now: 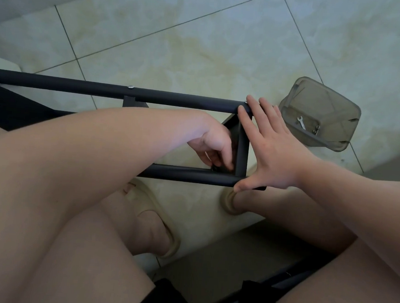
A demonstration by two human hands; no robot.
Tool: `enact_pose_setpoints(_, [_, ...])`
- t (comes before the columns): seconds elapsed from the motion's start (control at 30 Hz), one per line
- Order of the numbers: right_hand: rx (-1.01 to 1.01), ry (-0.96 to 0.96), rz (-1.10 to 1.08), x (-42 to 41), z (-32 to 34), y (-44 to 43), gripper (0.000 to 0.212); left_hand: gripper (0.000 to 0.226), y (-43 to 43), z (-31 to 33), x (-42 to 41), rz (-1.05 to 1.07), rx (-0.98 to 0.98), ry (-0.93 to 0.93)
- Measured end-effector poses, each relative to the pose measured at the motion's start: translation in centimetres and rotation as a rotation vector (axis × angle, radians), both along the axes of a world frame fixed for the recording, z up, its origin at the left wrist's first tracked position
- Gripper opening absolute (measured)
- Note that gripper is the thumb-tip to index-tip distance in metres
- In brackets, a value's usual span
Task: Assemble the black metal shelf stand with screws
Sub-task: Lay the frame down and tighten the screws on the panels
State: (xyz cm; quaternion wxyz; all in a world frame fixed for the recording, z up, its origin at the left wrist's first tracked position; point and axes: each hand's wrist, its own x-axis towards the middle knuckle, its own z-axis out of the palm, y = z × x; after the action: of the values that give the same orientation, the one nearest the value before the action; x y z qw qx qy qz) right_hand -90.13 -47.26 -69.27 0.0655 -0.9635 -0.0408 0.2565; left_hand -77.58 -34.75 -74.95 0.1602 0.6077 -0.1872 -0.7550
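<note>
Where round tubes (80, 86) meet, right hand (274, 152) presses.

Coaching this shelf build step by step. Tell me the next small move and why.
Probably twist the small dark part home by finger. The left hand pinches it at an inner corner of the black frame, the right hand lies flat across that joint, bracing it, and the wrench lies unused in the clear container.
</note>
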Motion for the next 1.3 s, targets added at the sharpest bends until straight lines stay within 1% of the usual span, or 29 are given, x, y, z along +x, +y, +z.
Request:
enact_pose_setpoints(0.13, [-0.001,-0.001,0.004,0.0,0.0,0.0,0.155,0.007,0.1,0.0,-0.1,-0.009,0.007,0.01])
enact_pose_setpoints(0.2, [-0.004,0.0,0.004,0.0,-0.1,0.0,0.155,0.005,0.1,-0.2,-0.6,-0.002,-0.001,0.005])
enact_pose_setpoints(0.5, [-0.002,-0.007,0.003,0.0,0.0,0.0,0.156,0.016,-0.1,-0.2,-0.6,0.007,-0.018,-0.006])
enact_pose_setpoints(0.67, [-0.006,-0.001,0.005,0.0,0.0,0.0,0.156,0.014,-0.1,0.1,-0.2,-0.023,0.019,-0.016])
enact_pose_setpoints(0.77, [-0.008,-0.001,0.007,0.0,0.0,0.0,0.156,0.008,0.0,0.1,-0.5,-0.007,0.012,0.002])
enact_pose_setpoints(0.93, [-0.005,-0.004,0.001,0.0,0.0,0.1,0.156,0.006,0.0,-0.4,-1.0,0.038,-0.015,-0.014])
enact_pose_setpoints(1.13, [-0.003,-0.008,0.0,0.0,-0.1,0.1,0.156,0.013,0.0,-0.1,-0.4,0.035,-0.016,-0.011])
enact_pose_setpoints(1.3, [-0.01,-0.012,0.003,0.0,-0.1,0.1,0.157,0.011,0.2,0.0,-0.4,0.008,0.016,0.019])
